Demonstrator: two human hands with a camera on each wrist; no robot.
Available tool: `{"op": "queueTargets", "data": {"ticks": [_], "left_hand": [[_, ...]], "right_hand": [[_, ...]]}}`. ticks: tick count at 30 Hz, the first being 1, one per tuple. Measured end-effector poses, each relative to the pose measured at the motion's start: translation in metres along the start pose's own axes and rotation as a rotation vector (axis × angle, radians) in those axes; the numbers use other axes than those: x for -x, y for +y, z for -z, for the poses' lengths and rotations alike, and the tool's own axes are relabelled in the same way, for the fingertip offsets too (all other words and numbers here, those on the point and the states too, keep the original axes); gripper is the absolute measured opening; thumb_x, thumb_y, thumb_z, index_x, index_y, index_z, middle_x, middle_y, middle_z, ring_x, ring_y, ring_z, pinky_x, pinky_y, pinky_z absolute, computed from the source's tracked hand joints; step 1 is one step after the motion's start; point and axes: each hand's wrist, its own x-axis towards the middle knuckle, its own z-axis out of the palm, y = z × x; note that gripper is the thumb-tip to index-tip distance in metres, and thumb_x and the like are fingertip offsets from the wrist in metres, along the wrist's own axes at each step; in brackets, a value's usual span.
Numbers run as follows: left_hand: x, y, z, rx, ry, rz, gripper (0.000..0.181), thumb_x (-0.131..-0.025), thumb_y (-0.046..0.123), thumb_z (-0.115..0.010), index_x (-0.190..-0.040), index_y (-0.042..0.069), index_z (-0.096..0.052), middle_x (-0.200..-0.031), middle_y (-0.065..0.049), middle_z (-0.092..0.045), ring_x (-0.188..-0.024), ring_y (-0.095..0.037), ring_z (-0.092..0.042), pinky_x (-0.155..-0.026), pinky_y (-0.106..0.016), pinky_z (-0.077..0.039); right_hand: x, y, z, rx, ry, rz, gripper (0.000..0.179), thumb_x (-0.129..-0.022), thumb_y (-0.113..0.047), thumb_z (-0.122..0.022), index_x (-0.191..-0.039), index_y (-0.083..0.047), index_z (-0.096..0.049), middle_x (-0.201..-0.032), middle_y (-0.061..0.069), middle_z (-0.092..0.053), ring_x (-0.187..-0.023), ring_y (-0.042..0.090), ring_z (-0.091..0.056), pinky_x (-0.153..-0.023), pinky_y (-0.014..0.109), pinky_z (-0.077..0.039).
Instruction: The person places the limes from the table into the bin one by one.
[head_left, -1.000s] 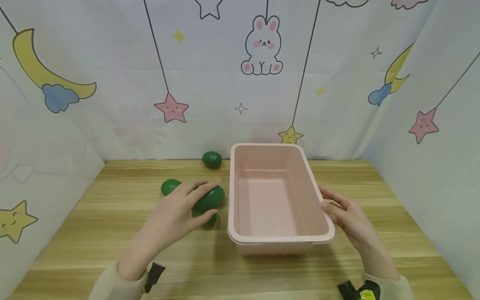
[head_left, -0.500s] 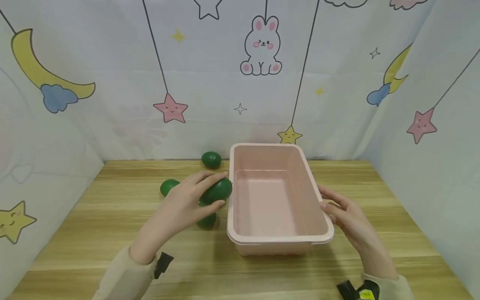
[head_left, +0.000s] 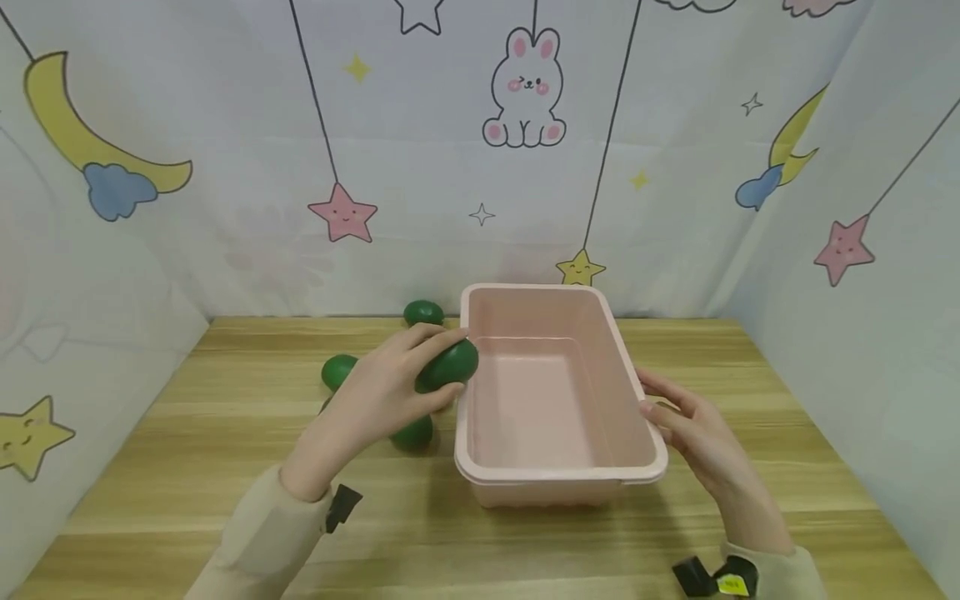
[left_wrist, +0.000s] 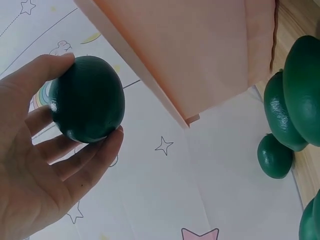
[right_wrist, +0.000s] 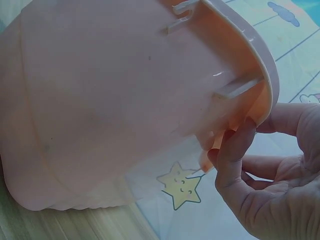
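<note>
In the head view my left hand [head_left: 390, 379] holds a smooth dark green oval fruit [head_left: 450, 365] between thumb and fingers. The fruit overlaps the left rim of a pink plastic basin [head_left: 551, 475]. Seen from the left wrist, the same fruit [left_wrist: 89, 100] sits at the fingertips, raised beside the basin wall [left_wrist: 200, 55]. On the other side, my right hand [head_left: 701, 437] grips the basin's right rim. The right wrist view shows thumb and fingers pinching that rim [right_wrist: 270, 80] from below and outside.
Several similar green fruits lie left of the basin: one [head_left: 423, 312] at the back, one [head_left: 339, 371] farther left, and one [head_left: 412, 433] in front, partly hidden by my left hand. A white printed cloth [head_left: 420, 150] hangs behind the wooden table [head_left: 187, 467].
My left hand has lifted the green fruit from beside the others and carried it right and upward to the basin's left rim. My right hand stays on the rim.
</note>
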Motion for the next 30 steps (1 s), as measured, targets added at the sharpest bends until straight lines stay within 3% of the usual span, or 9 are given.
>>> {"op": "queueTargets", "data": {"ticks": [6,14,30], "left_hand": [[-0.010,0.004,0.001,-0.029,0.015,-0.030,0.059,-0.083,0.034,-0.074,-0.137,0.024,-0.053,-0.127,-0.003,-0.057,-0.115,-0.023,-0.058,-0.092,-0.042,-0.053],[-0.024,0.009,0.000,-0.047,-0.023,-0.031,0.057,-0.084,0.036,-0.072,-0.137,0.026,-0.053,-0.124,-0.003,-0.058,-0.114,-0.021,-0.058,-0.089,-0.042,-0.054],[-0.049,0.009,0.001,-0.008,-0.061,-0.034,0.056,-0.085,0.035,-0.071,-0.137,0.027,-0.052,-0.122,-0.006,-0.059,-0.104,-0.023,-0.060,-0.085,-0.041,-0.055]], "right_hand": [[0.000,0.001,0.001,-0.014,-0.002,0.008,0.053,-0.098,-0.009,-0.052,-0.145,0.007,-0.032,-0.120,-0.008,-0.057,-0.097,0.003,-0.065,-0.078,0.021,-0.056],[0.000,0.000,0.001,-0.025,-0.004,0.022,0.053,-0.098,-0.008,-0.052,-0.145,0.007,-0.033,-0.120,-0.008,-0.056,-0.098,0.003,-0.065,-0.079,0.021,-0.056],[0.000,-0.001,0.000,0.015,0.014,-0.020,0.055,-0.098,-0.013,-0.053,-0.145,0.005,-0.033,-0.120,-0.007,-0.054,-0.097,0.002,-0.064,-0.080,0.021,-0.056]]}}
